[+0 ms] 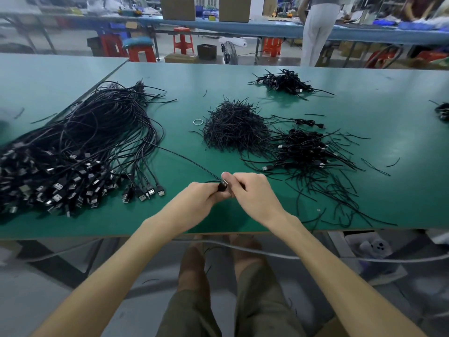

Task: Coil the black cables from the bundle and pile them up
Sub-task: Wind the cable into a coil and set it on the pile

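A big bundle of long black USB cables (80, 147) lies on the left of the green table (243, 215), plug ends toward me. One black cable (184, 158) runs from the bundle to my hands. My left hand (206, 193) grips its plug end (222, 185). My right hand (252, 190), touching the left, pinches the same cable just beside the plug. A pile of coiled cables (303, 149) lies to the right of centre. A second such pile (284, 82) sits at the far right back.
A heap of short black ties (233, 125) sits mid-table with a small ring (198, 122) beside it. Loose ties scatter over the right front. More cables show at the right edge (442, 111). A person (315, 30) stands behind, among benches and red stools.
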